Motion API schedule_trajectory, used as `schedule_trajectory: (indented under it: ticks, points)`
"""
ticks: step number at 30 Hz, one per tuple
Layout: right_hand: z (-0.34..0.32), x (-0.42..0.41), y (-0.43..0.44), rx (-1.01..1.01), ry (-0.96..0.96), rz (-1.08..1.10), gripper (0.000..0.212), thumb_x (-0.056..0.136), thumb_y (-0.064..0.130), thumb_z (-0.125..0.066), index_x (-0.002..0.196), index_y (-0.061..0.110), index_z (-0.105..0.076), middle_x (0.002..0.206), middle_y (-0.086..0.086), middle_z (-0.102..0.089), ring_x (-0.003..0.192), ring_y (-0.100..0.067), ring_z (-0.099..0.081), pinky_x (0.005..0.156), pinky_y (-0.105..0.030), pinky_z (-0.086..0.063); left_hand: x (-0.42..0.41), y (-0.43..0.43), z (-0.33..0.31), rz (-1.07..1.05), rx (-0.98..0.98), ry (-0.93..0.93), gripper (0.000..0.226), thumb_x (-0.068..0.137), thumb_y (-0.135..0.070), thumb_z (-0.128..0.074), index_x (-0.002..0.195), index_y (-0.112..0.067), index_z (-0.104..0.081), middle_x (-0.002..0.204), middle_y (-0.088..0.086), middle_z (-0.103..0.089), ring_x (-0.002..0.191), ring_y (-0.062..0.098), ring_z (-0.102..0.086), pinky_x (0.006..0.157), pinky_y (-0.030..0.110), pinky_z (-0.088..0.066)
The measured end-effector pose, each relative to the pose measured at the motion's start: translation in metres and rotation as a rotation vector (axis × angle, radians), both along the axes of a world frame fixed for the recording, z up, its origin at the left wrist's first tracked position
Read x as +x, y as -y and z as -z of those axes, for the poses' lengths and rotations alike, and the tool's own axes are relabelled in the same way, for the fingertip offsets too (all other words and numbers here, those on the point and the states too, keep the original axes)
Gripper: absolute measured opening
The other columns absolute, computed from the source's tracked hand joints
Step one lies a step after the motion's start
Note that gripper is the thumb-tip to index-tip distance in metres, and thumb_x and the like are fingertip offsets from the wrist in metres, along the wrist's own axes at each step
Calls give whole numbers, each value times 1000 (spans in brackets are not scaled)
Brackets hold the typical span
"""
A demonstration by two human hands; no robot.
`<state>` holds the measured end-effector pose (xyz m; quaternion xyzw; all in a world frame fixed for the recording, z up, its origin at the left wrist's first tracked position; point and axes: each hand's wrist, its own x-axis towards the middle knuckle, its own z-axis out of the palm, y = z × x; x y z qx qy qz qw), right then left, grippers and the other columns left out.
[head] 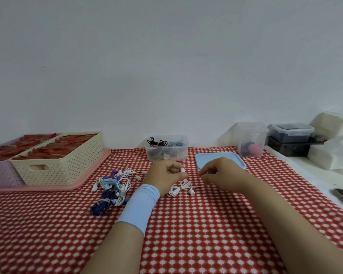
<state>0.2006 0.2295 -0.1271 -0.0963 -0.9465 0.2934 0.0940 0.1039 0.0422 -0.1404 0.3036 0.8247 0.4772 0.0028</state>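
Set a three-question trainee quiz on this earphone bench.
1. True or false: the left hand pinches a white earbud.
2. The coiled white earphone bundle lies: A) in the cream basket; B) on the tablecloth by the hands; C) in the clear box.
3. What colour is the lid beyond the right hand?
Key: 1 true; 2 B; 3 blue.
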Motion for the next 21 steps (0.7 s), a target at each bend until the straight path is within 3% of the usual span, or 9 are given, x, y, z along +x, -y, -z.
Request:
schedule_trajectory:
  ticks: [3, 7, 11, 14, 17, 21]
  points:
    - [3, -1, 2, -53, -15, -5, 13, 94, 22, -68, 97, 29, -78, 87, 14, -76, 81, 1, -67, 70, -8, -45, -2, 0, 1, -21, -56, -44, 23, 78, -22, -82, 100, -20, -75, 84, -12, -67, 76, -3, -61, 63, 4, -45]
    - [5, -1, 2, -108, -23, 3, 13, 91, 25, -72, 81, 32, -79, 85, 18, -76, 81, -1, -69, 64, -6, -47, -2, 0, 1, -29, -142, -61, 24, 82, -29, -78, 105, -22, -74, 92, -10, -70, 82, -2, -61, 76, 13, -48]
    - [4, -1, 2, -185, -50, -13, 7, 86, 20, -78, 86, 26, -81, 86, 14, -77, 87, -13, -72, 77, -21, -59, 0, 0, 0, -12, -275, -109, 35, 88, -34, -70, 122, -32, -67, 110, -15, -69, 100, 4, -60, 96, 28, -49]
    - [5, 0, 2, -241, -63, 3, 7, 85, 18, -79, 89, 23, -81, 85, 8, -78, 81, -26, -73, 70, -27, -62, 2, -2, 1, 8, -352, -200, 40, 92, -38, -63, 131, -34, -60, 130, -12, -61, 128, 13, -47, 111, 37, -37]
    - [5, 1, 2, -297, -78, 32, 6, 86, 16, -79, 89, 21, -80, 83, 6, -78, 60, -21, -67, 58, -20, -56, 7, -3, -3, 2, -350, -360, 27, 92, -39, -62, 119, -37, -66, 137, -12, -56, 137, 14, -37, 115, 38, -29]
    - [4, 1, 2, -327, -124, 63, 11, 87, 13, -77, 82, 23, -79, 85, 9, -77, 50, -1, -61, 55, -17, -52, 14, -4, -7, 115, -371, -377, 13, 81, -41, -74, 94, -38, -74, 117, -16, -60, 120, 10, -46, 107, 37, -40]
